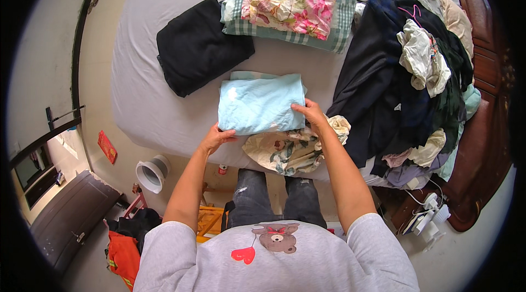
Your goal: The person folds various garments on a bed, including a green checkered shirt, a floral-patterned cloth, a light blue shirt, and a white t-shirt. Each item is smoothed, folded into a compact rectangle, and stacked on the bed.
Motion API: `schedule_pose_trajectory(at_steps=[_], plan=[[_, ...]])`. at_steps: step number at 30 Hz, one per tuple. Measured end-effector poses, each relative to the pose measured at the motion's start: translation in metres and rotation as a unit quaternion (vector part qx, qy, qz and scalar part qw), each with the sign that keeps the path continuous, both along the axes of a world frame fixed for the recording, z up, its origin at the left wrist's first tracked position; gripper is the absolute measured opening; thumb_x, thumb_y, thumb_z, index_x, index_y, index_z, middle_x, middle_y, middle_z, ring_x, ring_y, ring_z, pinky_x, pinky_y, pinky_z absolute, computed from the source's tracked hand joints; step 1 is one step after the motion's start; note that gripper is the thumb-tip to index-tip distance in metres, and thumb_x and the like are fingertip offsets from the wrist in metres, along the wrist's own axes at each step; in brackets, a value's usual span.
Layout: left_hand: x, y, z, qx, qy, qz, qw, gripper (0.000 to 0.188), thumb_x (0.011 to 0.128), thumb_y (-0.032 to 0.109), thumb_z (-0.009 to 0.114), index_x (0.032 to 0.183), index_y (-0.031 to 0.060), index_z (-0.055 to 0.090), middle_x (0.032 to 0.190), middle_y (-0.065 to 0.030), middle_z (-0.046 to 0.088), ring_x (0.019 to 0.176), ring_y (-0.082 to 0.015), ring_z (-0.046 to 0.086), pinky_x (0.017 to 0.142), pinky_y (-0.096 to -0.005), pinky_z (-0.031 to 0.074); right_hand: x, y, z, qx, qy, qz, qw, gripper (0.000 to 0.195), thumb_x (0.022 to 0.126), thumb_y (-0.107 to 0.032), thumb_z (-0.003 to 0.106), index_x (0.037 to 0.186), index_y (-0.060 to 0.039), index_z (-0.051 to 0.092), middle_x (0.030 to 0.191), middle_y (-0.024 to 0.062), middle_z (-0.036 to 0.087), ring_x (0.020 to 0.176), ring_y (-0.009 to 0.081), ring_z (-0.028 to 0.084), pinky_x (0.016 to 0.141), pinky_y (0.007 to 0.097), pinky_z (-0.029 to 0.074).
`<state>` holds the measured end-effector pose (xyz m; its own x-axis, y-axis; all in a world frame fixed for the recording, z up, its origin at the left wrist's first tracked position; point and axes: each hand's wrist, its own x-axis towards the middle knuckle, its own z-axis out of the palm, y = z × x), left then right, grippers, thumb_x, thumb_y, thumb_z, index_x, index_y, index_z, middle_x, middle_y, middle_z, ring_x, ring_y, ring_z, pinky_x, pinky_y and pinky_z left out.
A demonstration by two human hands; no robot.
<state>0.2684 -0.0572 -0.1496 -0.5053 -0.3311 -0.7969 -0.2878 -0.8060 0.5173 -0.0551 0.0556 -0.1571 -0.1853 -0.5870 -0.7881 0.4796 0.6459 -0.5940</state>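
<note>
A light blue folded cloth (263, 103) lies before me near the front edge of the bed. My left hand (218, 138) grips its near left corner, thumb on top and fingers beneath. At its right edge, my right hand (309, 112) holds the cloth the same way. A crumpled cream cloth with a floral print (283, 150) lies just below the blue one, partly under my right forearm. Beyond to the left sits a folded black garment (201, 45). Behind the blue cloth is a green checked folded cloth (283, 34) with a pink floral cloth (291, 0) on top.
Dark clothes (382, 70) are heaped on the right, with a crumpled white garment (425, 58) and a pink hanger (413, 14). A carved wooden headboard (481, 119) borders that side. On the floor at left stand a white bucket (150, 175) and an orange garment (122, 255).
</note>
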Motion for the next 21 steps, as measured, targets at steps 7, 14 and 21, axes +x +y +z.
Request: schedule_pose_trajectory(at_steps=[7,14,21], plan=[[-0.004,-0.028,0.046,-0.063,-0.06,-0.056,0.995,0.05,0.083,0.036,0.065,0.111,-0.0045,0.056,0.102,-0.0113,0.062,0.09,-0.021,0.061,0.077,-0.0375,0.053,0.002,0.001,0.031,-0.076,0.047,-0.093,0.992,0.026,0.079,-0.011,0.067,0.102,0.0014,0.059,0.092,0.0051,0.063,0.077,0.0107,0.058,0.069,0.0247,0.047],[-0.066,-0.065,0.137,-0.074,0.003,0.053,0.996,0.047,0.083,0.035,0.065,0.104,-0.0064,0.06,0.098,-0.0095,0.064,0.087,-0.0164,0.061,0.078,-0.0313,0.049,-0.03,-0.02,0.094,-0.135,-0.031,-0.193,0.971,0.021,0.084,-0.006,0.063,0.102,0.001,0.054,0.093,0.006,0.062,0.078,0.011,0.059,0.071,0.0255,0.05],[-0.166,-0.126,0.256,-0.249,0.173,0.075,0.95,0.033,0.086,0.021,0.063,0.103,-0.0074,0.061,0.098,-0.0089,0.065,0.088,-0.013,0.06,0.08,-0.027,0.047,-0.127,-0.095,0.244,-0.328,0.147,-0.165,0.919,0.022,0.085,-0.008,0.062,0.104,0.0003,0.054,0.097,0.0066,0.062,0.084,0.0109,0.059,0.077,0.0242,0.048]])
